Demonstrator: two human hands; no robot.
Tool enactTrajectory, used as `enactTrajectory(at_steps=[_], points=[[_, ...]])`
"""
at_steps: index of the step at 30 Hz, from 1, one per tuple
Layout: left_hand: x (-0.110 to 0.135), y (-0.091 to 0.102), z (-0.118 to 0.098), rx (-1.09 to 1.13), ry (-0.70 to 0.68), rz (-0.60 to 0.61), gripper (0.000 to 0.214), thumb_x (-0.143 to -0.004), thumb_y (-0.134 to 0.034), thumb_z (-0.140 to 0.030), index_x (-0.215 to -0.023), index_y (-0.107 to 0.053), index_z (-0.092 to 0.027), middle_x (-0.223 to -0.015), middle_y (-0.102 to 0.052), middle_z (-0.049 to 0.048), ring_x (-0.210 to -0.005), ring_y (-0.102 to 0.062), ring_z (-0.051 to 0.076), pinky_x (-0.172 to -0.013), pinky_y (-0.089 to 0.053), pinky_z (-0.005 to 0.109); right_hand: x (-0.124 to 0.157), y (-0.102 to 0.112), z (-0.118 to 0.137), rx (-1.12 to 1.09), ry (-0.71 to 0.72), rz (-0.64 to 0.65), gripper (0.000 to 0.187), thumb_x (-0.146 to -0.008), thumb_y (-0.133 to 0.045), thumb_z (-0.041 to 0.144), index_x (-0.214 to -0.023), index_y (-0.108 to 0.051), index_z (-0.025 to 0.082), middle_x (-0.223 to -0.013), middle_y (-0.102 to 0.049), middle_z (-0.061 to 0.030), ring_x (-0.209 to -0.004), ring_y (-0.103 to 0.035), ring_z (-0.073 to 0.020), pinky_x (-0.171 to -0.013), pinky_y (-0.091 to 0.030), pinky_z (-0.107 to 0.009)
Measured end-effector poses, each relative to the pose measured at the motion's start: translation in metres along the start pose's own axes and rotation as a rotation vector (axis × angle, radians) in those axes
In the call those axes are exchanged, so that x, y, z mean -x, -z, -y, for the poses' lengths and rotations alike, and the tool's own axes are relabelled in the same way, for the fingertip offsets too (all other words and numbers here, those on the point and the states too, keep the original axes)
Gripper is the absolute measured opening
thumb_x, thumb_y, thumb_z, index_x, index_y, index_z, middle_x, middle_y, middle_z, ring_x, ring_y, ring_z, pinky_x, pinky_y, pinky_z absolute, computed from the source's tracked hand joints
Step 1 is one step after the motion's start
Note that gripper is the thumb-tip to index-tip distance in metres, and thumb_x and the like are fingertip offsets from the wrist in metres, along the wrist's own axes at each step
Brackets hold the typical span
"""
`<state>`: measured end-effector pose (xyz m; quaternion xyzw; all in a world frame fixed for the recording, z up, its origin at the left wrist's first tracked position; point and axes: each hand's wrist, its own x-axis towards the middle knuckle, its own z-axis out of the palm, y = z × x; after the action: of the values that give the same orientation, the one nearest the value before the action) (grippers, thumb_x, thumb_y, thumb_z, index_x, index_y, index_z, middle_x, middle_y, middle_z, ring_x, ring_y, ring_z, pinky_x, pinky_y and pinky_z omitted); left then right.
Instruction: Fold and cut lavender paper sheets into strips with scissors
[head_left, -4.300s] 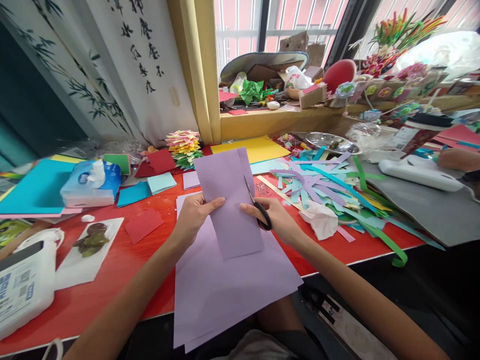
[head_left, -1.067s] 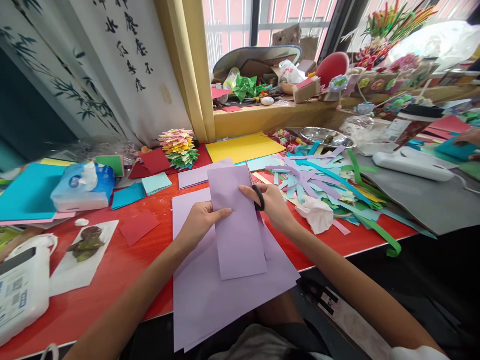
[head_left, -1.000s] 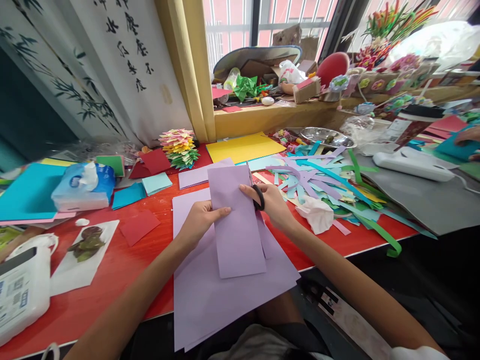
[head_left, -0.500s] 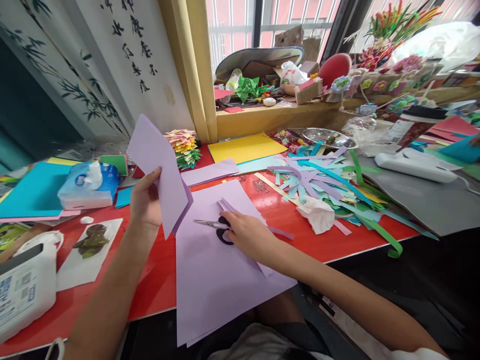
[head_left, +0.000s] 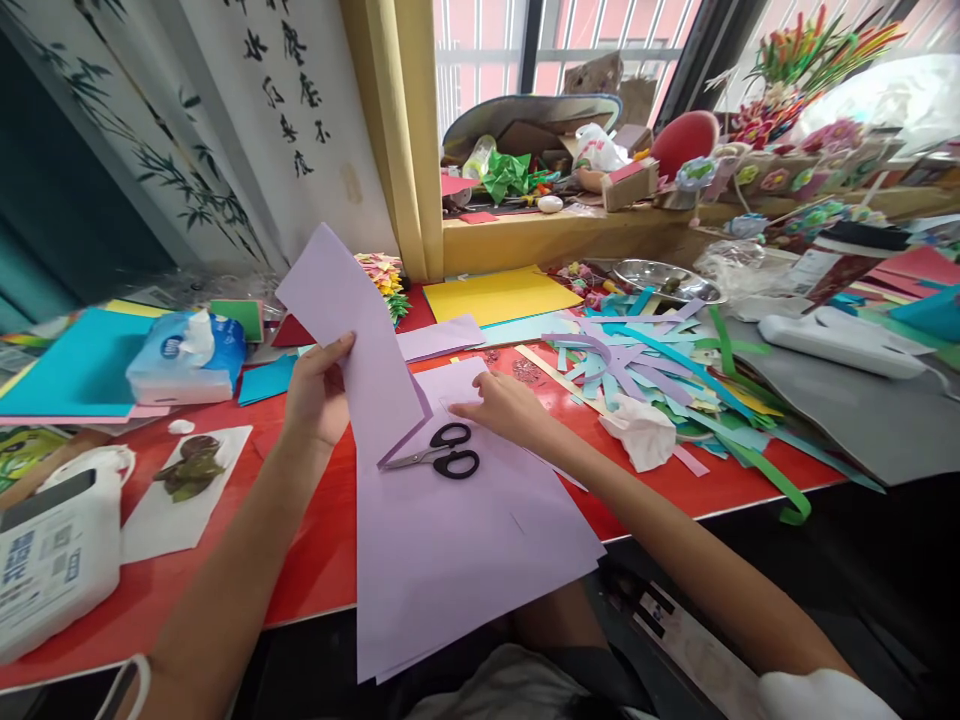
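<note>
My left hand [head_left: 319,392] is closed on a folded sheet of purple paper [head_left: 360,330], held upright and tilted, thumb on the near face. Its lower edge comes down by the scissors' blades. The scissors [head_left: 450,455] have black handles and lie on larger purple sheets [head_left: 450,570] that hang over the table's front edge. Just above the handles is my right hand [head_left: 499,400], off the scissors, with thumb and forefinger apart and the other fingers partly hidden. Part of a thin purple strip [head_left: 562,472] shows beside my right forearm.
A heap of cut paper strips [head_left: 637,355] and a crumpled tissue [head_left: 641,432] lie to the right on the red table [head_left: 315,560]. Yellow paper [head_left: 502,295] is at the back. A tissue pack [head_left: 187,355] and a white container [head_left: 56,570] stand left.
My right hand has let go of the scissors, which now lie on the purple sheets, and has moved up past the handles. The folded paper in my left hand has shifted right.
</note>
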<state>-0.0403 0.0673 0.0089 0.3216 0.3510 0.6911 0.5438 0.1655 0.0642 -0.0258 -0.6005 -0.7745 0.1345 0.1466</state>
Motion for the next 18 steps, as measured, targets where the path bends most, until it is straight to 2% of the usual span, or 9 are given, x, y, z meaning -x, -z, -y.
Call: enactTrajectory(at_steps=[2, 6, 11, 15, 18], points=[[-0.001, 0.001, 0.001, -0.012, 0.002, 0.007, 0.01, -0.066, -0.066, -0.012, -0.074, -0.064, -0.017, -0.071, -0.068, -0.0038, -0.06, -0.062, 0.008, -0.055, -0.05, 0.016, -0.016, -0.007, 0.001, 0.019, 0.009, 0.075, 0.05, -0.073, -0.06, 0.051, -0.102, -0.057, 0.01, -0.103, -0.06, -0.0151, -0.096, -0.056, -0.0259, -0.071, -0.041, -0.031], [-0.004, 0.004, 0.002, -0.05, -0.006, 0.014, 0.01, -0.067, -0.066, -0.014, -0.076, -0.064, -0.016, -0.067, -0.066, -0.0037, -0.054, -0.059, 0.008, -0.051, -0.048, 0.017, -0.034, -0.019, 0.005, 0.049, 0.05, 0.093, 0.04, -0.07, -0.068, 0.042, -0.095, -0.059, 0.011, -0.103, -0.061, -0.0154, -0.096, -0.055, -0.0261, -0.067, -0.039, -0.029], [-0.006, 0.007, 0.004, -0.101, -0.022, -0.02, 0.011, -0.064, -0.067, -0.017, -0.075, -0.063, -0.017, -0.07, -0.067, -0.0018, -0.064, -0.063, 0.012, -0.055, -0.051, 0.019, -0.032, -0.027, 0.005, 0.048, 0.111, 0.093, 0.018, -0.078, -0.062, 0.032, -0.078, -0.061, 0.014, -0.086, -0.065, -0.0109, -0.08, -0.059, -0.0213, -0.058, -0.034, -0.026], [-0.007, 0.009, 0.006, -0.108, -0.007, 0.016, 0.015, -0.062, -0.069, -0.018, -0.077, -0.064, -0.016, -0.068, -0.067, -0.001, -0.064, -0.063, 0.013, -0.056, -0.052, 0.02, -0.026, -0.034, 0.006, 0.038, 0.144, 0.049, 0.015, -0.081, -0.058, 0.028, -0.077, -0.061, 0.014, -0.083, -0.066, -0.0089, -0.077, -0.059, -0.0189, -0.058, -0.034, -0.025], [-0.007, 0.009, 0.01, -0.14, 0.069, 0.04, 0.02, -0.061, -0.071, -0.02, -0.08, -0.065, -0.015, -0.072, -0.068, 0.0012, -0.064, -0.063, 0.014, -0.058, -0.052, 0.022, -0.025, -0.031, 0.003, 0.045, 0.161, -0.005, 0.014, -0.084, -0.055, 0.026, -0.08, -0.061, 0.015, -0.084, -0.066, -0.0074, -0.076, -0.058, -0.0167, -0.058, -0.035, -0.024]])
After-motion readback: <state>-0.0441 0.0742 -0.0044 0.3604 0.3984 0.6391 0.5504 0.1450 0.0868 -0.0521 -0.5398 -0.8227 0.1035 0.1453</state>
